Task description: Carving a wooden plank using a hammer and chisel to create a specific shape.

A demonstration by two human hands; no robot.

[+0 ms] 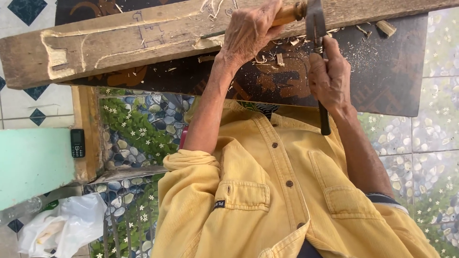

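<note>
Head view, looking down over a yellow corduroy shirt [282, 191] with rolled sleeves.

Left hand [251, 33], at about 12 o'clock in the frame: fingers fully closed round the pale wooden handle of a chisel [286, 14]. The handle runs toward 3 o'clock; the blade end is hidden behind the hand, so I cannot tell where it bites.

Right hand [329, 79], at about 1 o'clock: fist wrapped tight on the dark shaft of a hammer [316, 28]. The shaft runs 12 to 6 o'clock, its butt sticking out below the fist. The metal head stands just beside the chisel's handle end; contact cannot be told.

Workpiece: a long wooden plank [143, 38] spans the top of the frame from 9 o'clock up toward 1 o'clock, tilted slightly. Pencil outlines and fresh pale cuts show along its face, with a notched recess near its 9 o'clock end. The left hand rests on it.

Under the plank lies a dark patterned board [397, 71], littered with wood chips [279, 58] and dust around both hands.

Surroundings: black keypad phone [77, 143] at 9 o'clock, on a wooden ledge beside a pale green surface [33, 162]. White plastic bag [62, 229] at 7 o'clock. Pebble-and-flower patterned floor tiles [138, 124] below.
</note>
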